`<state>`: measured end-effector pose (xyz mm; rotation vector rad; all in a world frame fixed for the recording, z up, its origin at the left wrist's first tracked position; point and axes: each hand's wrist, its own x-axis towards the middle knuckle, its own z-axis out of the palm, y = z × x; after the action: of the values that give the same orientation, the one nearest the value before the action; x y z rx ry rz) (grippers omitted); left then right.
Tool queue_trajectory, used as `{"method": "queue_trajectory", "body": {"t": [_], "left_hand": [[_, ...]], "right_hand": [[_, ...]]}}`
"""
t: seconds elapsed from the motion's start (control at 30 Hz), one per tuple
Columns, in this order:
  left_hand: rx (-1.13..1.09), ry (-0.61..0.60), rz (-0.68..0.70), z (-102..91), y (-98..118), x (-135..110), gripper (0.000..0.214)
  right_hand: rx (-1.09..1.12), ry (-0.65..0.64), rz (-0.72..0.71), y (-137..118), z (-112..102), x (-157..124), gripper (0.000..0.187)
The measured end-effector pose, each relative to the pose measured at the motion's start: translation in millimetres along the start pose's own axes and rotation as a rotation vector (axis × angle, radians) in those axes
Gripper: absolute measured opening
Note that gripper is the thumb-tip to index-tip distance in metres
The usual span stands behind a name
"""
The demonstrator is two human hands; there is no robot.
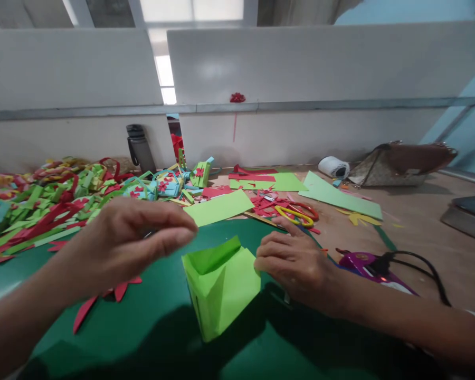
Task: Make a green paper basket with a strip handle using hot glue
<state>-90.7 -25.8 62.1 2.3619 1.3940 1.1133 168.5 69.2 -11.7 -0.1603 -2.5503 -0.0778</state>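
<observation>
A light green folded paper bag (pixel 237 287) stands slightly tilted on the green mat, its top partly gaping. My right hand (pixel 296 258) pinches the bag's right edge between thumb and curled fingers. To the upper left of the bag, my left hand (pixel 142 243) hovers in the air, thumb and fingertips brought together with nothing visible between them. It is apart from the bag. Red paper cut-outs (pixel 121 290) lie on the mat beneath my left wrist, which partly hides them.
Heaped paper strips (pixel 31 206) cover the left. Behind the mat (pixel 158 322) lie green sheets (pixel 221 207), red scraps and yellow-handled scissors (pixel 293 215). A purple corded device (pixel 364 264) sits at right. A bottle (pixel 140 150) and a handbag (pixel 399 166) stand by the back board.
</observation>
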Motion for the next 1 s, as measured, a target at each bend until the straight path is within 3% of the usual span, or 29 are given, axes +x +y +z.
{"method": "queue_trajectory", "body": {"t": [0.1, 0.2, 0.3, 0.43, 0.6, 0.7, 0.83, 1.0], "left_hand": [[-0.118, -0.102, -0.271, 1.7, -41.9, 10.2, 0.023], [-0.251, -0.266, -0.474, 24.8, -72.4, 10.0, 0.036], [-0.32, -0.439, -0.609, 44.7, -80.2, 5.3, 0.045], [-0.345, -0.508, -0.614, 54.5, -76.8, 0.8, 0.046], [-0.399, -0.485, -0.651, 66.2, -79.4, -8.6, 0.044], [-0.448, -0.413, -0.677, 71.6, -78.5, -12.7, 0.045], [-0.352, -0.312, -0.68, 68.7, -70.9, -9.8, 0.045], [-0.523, -0.365, -0.752, 71.2, -69.8, -10.9, 0.04]], "right_hand": [[-0.012, -0.041, -0.005, 8.9, 3.7, -5.5, 0.025], [-0.024, -0.08, -0.064, 18.3, 9.5, -5.3, 0.028], [-0.027, -0.127, -0.141, 26.8, 16.1, 0.2, 0.032], [-0.054, -0.194, -0.232, 33.6, 23.5, 11.0, 0.032], [-0.12, -0.28, -0.315, 35.3, 31.2, 17.8, 0.035], [-0.146, -0.308, -0.333, 35.6, 35.6, 18.4, 0.035], [-0.151, -0.31, -0.336, 36.4, 41.5, 21.6, 0.033], [-0.145, -0.303, -0.322, 35.8, 45.3, 25.4, 0.035]]}}
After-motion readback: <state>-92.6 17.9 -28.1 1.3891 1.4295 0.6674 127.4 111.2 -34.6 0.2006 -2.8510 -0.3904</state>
